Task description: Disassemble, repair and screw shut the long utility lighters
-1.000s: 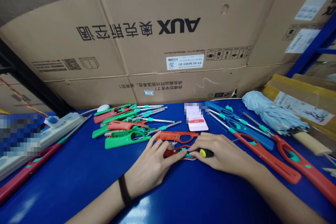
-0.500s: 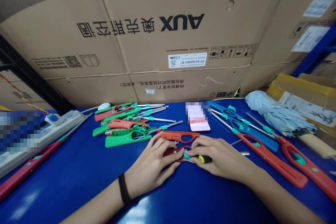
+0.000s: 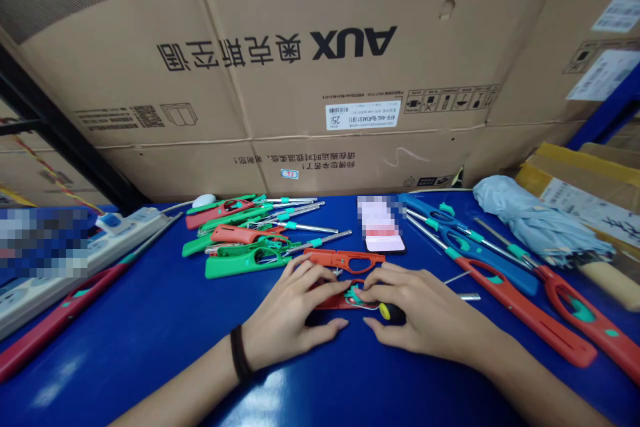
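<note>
Both my hands meet at the middle of the blue table, over a red plastic lighter body with a teal part and a thin wire at its centre. My left hand grips its left end with the fingertips. My right hand is on its right end and curls around a screwdriver with a yellow and black handle. The screwdriver's shaft is hidden. Just beyond my fingers lies an orange lighter shell half, apart from both hands.
Green and red lighters are heaped at the left; long blue and red lighters lie at the right. There is a blurred phone, a folded umbrella, a power strip, and a large cardboard box against the table's far edge.
The whole view has drifted slightly right and lower. My hands have drawn closer around the red body, and the screwdriver handle has turned and dropped slightly with my right hand.
</note>
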Motion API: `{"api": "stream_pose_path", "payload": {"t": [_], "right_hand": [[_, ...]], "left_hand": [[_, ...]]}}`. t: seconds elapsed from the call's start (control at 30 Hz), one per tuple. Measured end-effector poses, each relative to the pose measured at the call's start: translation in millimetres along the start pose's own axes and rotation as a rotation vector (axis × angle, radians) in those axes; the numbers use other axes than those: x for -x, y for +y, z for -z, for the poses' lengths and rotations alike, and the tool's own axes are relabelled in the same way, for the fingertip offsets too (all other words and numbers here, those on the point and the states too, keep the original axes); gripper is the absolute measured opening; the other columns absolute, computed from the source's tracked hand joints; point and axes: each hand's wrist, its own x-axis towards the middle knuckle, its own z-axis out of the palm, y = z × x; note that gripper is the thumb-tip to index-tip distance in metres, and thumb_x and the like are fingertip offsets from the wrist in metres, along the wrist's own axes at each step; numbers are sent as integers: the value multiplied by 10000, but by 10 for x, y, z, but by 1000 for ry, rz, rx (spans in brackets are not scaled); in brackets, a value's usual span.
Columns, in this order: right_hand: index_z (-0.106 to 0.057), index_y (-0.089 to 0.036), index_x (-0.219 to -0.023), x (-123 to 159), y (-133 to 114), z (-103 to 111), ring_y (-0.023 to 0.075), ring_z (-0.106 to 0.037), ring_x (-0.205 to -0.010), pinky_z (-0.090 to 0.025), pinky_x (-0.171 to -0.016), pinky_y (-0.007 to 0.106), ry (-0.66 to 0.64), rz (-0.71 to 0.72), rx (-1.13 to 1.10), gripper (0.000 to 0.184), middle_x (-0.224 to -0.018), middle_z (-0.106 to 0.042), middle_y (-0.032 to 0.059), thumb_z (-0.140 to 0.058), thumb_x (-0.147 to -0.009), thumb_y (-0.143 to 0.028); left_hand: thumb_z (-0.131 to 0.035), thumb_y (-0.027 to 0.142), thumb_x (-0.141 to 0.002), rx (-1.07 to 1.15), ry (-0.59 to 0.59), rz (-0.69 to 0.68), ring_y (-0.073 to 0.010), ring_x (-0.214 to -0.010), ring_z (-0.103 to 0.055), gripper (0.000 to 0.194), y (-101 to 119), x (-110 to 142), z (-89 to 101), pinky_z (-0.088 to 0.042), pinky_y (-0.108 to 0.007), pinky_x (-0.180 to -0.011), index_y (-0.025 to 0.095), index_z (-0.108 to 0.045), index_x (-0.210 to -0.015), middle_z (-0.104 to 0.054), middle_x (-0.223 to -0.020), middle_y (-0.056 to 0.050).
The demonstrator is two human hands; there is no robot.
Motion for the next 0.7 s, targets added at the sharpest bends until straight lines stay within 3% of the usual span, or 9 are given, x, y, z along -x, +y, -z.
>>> {"api": "stream_pose_path", "payload": {"t": [0.13,0.3,0.43,0.7], "right_hand": [[-695,-271,-1007,4,90,18,161,-626,-894,-459,-782,277,-3,22,-76,192,-955,-676,-7,-553,-882,-240],[-692,-266,-936,49,193,115,147,-616,-883,-444,-779,253,16,-24,-165,113,-930,-671,-21,-645,-834,-277],[-685,-266,-859,48,207,125,151,-607,-850,-436,-760,253,-7,-51,-158,77,-895,-644,-23,-697,-794,-306],[-652,-234,-842,15,136,101,126,-604,-772,-430,-704,234,9,-45,-155,70,-901,-608,-15,-596,-838,-192]], "left_hand": [[-585,284,-886,35,8,27,-198,-1014,-544,288,-42,-3,0,-313,-431,-1022,271,-600,-1173,-613,-1066,-30],[-591,297,-883,70,15,33,-198,-995,-546,284,-67,18,-21,-351,-420,-991,262,-605,-1165,-603,-1064,-40],[-558,222,-895,79,60,-14,-208,-1092,-514,280,-35,26,-36,-318,-427,-1041,251,-593,-1171,-572,-1148,-57],[-498,138,-914,122,34,-96,-166,-1044,-547,252,29,1,-15,-373,-362,-1011,243,-608,-1114,-618,-1104,-36]]}}
